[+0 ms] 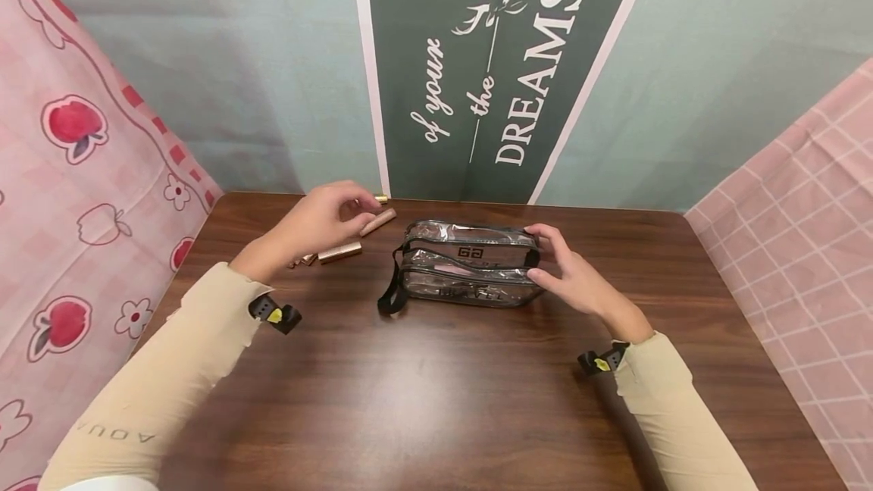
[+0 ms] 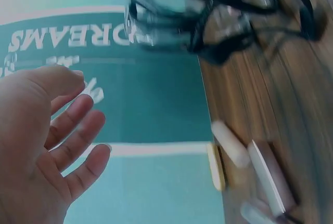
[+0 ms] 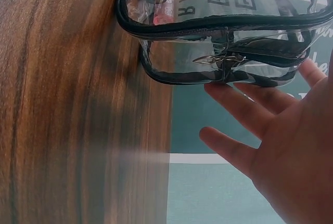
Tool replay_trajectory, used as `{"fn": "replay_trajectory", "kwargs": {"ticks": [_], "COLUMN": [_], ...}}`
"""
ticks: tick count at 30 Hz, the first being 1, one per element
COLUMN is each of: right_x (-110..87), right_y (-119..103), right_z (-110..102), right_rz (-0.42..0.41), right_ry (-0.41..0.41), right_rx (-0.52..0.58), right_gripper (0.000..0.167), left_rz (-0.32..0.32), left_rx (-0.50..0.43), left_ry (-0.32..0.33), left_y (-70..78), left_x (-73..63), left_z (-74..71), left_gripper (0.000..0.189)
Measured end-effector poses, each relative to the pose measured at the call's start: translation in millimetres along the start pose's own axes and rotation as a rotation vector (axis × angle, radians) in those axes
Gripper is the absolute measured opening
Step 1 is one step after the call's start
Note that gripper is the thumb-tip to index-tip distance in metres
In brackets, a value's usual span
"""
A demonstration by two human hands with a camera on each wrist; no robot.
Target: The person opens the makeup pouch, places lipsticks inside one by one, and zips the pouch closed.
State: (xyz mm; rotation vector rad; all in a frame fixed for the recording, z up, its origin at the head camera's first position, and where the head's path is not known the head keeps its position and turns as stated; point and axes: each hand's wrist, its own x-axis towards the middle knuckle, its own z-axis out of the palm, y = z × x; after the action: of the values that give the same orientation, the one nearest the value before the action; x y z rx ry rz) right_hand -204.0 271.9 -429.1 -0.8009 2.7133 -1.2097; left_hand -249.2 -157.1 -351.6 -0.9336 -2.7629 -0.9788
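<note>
A clear toiletry pouch (image 1: pixel 470 290) with black trim stands at the back middle of the table, and something pink shows through its plastic. My right hand (image 1: pixel 569 279) touches the pouch's right end, thumb in front and fingers toward the back. The right wrist view shows those fingers (image 3: pixel 250 112) fairly straight against the end with the zip pull (image 3: pixel 216 58). My left hand (image 1: pixel 327 214), fingers loosely bent, holds nothing and hovers by several slim cosmetic tubes. Nearest it are a rose-gold tube (image 1: pixel 379 221), a squarer one (image 1: pixel 339 252) and a gold one (image 1: pixel 380 199).
The pouch's black wrist strap (image 1: pixel 392 290) hangs off its left end. Small tube ends (image 1: pixel 303 260) peek out beside my left wrist. A printed backdrop (image 1: pixel 505 74) rises at the table's (image 1: pixel 423 400) back edge, with pink cloths (image 1: pixel 811 248) at both sides.
</note>
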Motion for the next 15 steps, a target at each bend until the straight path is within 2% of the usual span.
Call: {"fn": "replay_trajectory", "kwargs": {"ticks": [5, 9, 15], "right_x": [0.9, 0.9, 0.5], "right_y": [0, 0, -1], "right_z": [1, 1, 1], "right_rz": [-0.004, -0.004, -0.001], "right_ry": [0.002, -0.001, -0.003], "right_rx": [-0.002, 0.006, 0.008], "right_gripper": [0.069, 0.069, 0.069], "left_rz": [-0.082, -0.129, -0.219], "left_rx": [-0.039, -0.044, -0.049], "left_ry": [0.008, 0.038, 0.045], "left_y": [-22.7, -39.6, -67.8], "left_x": [-12.0, -19.3, -35.0], "left_z": [-10.1, -16.1, -18.0], "left_gripper": [0.016, 0.017, 0.023]}}
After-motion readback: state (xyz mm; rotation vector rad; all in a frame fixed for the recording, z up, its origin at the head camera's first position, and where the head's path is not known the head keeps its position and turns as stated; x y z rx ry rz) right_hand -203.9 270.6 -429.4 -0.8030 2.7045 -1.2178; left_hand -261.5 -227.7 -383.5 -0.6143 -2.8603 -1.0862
